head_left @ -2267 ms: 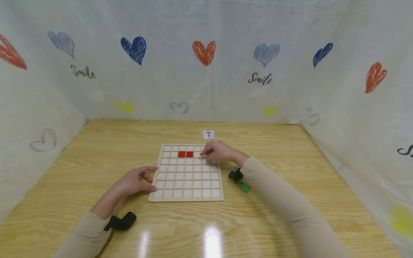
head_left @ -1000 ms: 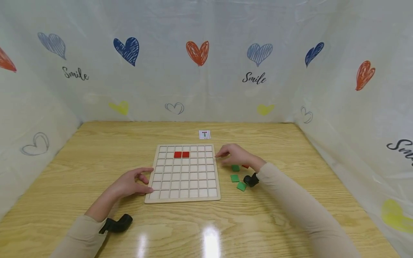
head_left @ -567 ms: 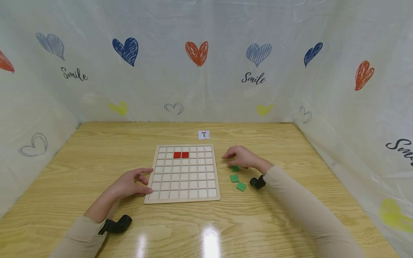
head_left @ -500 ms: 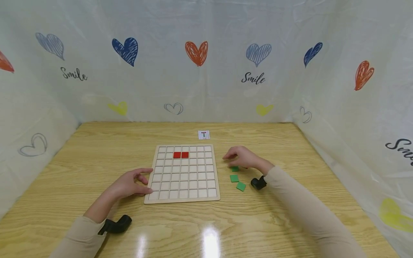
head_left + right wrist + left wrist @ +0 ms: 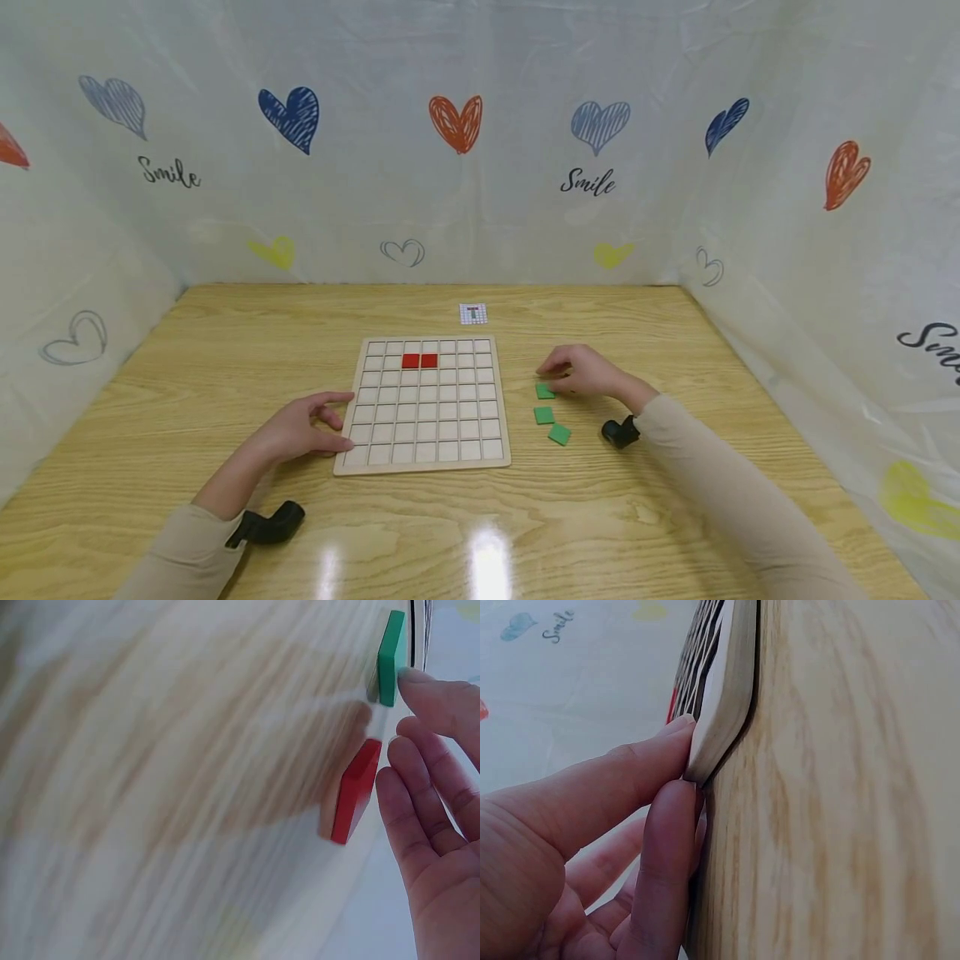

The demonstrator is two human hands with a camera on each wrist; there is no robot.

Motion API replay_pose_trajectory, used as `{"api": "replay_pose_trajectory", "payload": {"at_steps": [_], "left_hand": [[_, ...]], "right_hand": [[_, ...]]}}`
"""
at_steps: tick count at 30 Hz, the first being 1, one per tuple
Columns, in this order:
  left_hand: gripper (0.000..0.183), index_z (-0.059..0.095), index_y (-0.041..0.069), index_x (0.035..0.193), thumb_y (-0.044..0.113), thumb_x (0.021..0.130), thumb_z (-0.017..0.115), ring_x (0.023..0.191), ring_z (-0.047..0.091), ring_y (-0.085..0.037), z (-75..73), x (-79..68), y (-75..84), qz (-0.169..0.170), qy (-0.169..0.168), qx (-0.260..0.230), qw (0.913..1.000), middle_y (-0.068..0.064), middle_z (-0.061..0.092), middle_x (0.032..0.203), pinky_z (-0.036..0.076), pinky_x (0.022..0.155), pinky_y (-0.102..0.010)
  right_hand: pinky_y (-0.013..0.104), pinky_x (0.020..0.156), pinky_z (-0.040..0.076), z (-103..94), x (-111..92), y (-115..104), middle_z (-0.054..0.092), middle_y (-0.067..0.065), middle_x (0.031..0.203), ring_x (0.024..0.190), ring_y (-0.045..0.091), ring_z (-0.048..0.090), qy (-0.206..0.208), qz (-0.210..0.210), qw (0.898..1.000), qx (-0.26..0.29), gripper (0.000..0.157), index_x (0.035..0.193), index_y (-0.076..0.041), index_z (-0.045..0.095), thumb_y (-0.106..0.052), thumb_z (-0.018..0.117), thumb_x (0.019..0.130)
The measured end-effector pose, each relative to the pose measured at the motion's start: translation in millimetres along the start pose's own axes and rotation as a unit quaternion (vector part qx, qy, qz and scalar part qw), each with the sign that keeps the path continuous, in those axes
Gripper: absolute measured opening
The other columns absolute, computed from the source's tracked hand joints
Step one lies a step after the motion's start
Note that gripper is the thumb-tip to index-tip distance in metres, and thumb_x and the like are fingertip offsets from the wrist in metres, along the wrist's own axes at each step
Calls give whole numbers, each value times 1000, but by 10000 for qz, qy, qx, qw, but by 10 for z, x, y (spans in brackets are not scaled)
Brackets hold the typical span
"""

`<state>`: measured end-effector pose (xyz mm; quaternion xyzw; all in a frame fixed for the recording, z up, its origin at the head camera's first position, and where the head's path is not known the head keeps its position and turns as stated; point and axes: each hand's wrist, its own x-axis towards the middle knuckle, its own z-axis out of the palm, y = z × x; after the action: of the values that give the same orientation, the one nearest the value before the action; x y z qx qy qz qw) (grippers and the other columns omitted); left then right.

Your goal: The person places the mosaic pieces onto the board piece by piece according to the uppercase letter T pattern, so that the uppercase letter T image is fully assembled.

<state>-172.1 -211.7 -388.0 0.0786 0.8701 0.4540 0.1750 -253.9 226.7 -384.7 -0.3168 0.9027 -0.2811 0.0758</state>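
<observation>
The left hand (image 5: 303, 427) rests at the left side of a pale square grid board (image 5: 422, 469). Its thumb and a finger touch the board's edge near the corner in the left wrist view. Two red tiles (image 5: 411, 361) lie side by side in the second row from the far edge. Right of the board, the right hand (image 5: 588, 371) hovers low with thumb and fingers apart, holding nothing visible. Below its fingers, a loose red tile (image 5: 355, 795) lies in the right wrist view, hidden by the hand in the head view. A green tile (image 5: 390, 660) is near the thumb.
Two more green tiles, the middle one (image 5: 543, 416) and the front one (image 5: 559, 434), lie on the wooden table (image 5: 420, 533). A small patterned card (image 5: 473, 314) lies behind the board. Printed sheeting (image 5: 480, 208) encloses the table's back and sides.
From over the board, the right hand has moved right and toward the person, to the loose tiles. The green tiles are now more exposed. The left hand stays at the board's edge.
</observation>
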Motion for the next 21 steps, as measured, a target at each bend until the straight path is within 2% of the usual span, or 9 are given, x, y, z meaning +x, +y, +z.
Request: {"api": "replay_pose_trajectory", "payload": {"at_steps": [6,21], "left_hand": [[79,41,-4,136,16,72,81,71,48,-19,6,-7,2,-6,-2,-98,10000,-10,53,91,44,58,-28],[79,41,-3,136,16,72,81,70,47,-19,2,-1,-1,-6,-10,-115,9999,-10,53,90,43,58,-27]], "right_hand": [[33,76,49,-19,-72,78,63,3,94,84,17,58,89,4,9999,86,22,102,-2,70,-3,72,80],[38,82,48,-97,-282,188,62,5,98,93,24,59,238,133,9996,116,24,103,-3,70,-5,74,79]]}}
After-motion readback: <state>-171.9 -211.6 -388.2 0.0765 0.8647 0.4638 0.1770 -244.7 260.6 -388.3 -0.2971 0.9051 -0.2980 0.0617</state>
